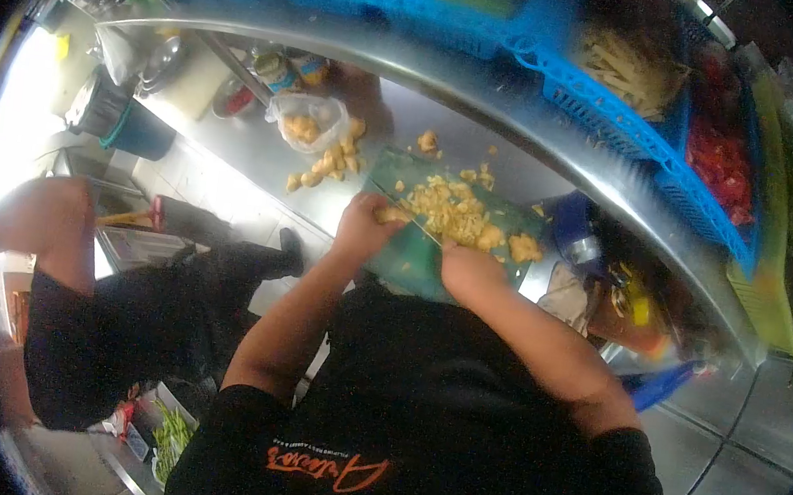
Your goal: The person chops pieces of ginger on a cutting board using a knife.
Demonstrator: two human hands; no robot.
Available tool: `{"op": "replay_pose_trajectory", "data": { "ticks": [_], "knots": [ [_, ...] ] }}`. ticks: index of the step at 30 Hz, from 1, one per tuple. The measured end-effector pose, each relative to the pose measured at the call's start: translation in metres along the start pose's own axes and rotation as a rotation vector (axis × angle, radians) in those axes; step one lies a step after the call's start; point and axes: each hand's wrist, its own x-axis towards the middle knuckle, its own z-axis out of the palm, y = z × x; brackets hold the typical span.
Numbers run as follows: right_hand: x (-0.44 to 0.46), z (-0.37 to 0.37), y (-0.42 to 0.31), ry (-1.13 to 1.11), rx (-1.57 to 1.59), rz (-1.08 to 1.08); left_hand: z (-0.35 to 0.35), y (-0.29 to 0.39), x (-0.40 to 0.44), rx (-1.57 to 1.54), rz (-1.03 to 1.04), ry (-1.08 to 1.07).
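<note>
A green cutting board [411,261] lies on the steel counter, with a heap of chopped yellowish food [447,205] across its upper part. My left hand [365,228] is closed on a pale yellow food piece [392,215] at the board's left side. My right hand [469,273] wraps around the handle of a knife, largely hiding it. The thin knife blade [425,232] reaches up and left from that fist to the piece at my left fingertips. Larger golden lumps [524,248] lie just right of the heap.
An open plastic bag [308,124] of similar lumps stands left of the board, with loose lumps [326,165] beside it. Blue baskets [613,116] of vegetables sit on the shelf above. A co-worker [107,333] in dark clothing is close on my left. A blue container [575,230] stands at right.
</note>
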Motion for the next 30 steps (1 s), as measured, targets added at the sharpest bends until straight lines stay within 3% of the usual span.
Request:
{"op": "replay_pose_trajectory", "data": {
  "ticks": [4, 7, 10, 13, 16, 19, 23, 26, 30],
  "knots": [
    [0.002, 0.004, 0.022, 0.029, 0.081, -0.077, -0.007, 0.010, -0.012, 0.025, -0.150, -0.110],
    [-0.019, -0.001, 0.035, 0.042, 0.234, -0.090, -0.001, -0.013, -0.017, 0.018, -0.053, -0.055],
    [-0.038, -0.009, 0.032, 0.069, 0.354, -0.109, -0.012, -0.003, -0.024, -0.319, -0.224, -0.152],
    [-0.047, -0.009, 0.025, 0.146, 0.511, -0.204, -0.008, -0.011, -0.028, -0.857, -0.340, -0.254],
    [-0.052, -0.009, 0.016, 0.202, 0.496, -0.254, -0.023, 0.005, -0.034, -1.057, -0.437, -0.313],
    [-0.050, -0.006, 0.009, 0.219, 0.443, -0.271, -0.025, 0.016, -0.040, -1.197, -0.421, -0.241],
    [-0.045, 0.004, 0.010, 0.312, 0.386, -0.305, -0.037, 0.024, -0.046, -1.222, -0.402, -0.321],
    [-0.031, -0.003, 0.024, 0.077, 0.345, -0.022, -0.046, 0.022, -0.053, -1.306, -0.496, -0.390],
    [-0.043, -0.001, 0.026, 0.124, 0.612, -0.166, -0.041, 0.012, -0.060, -1.493, -0.503, -0.344]
  ]
}}
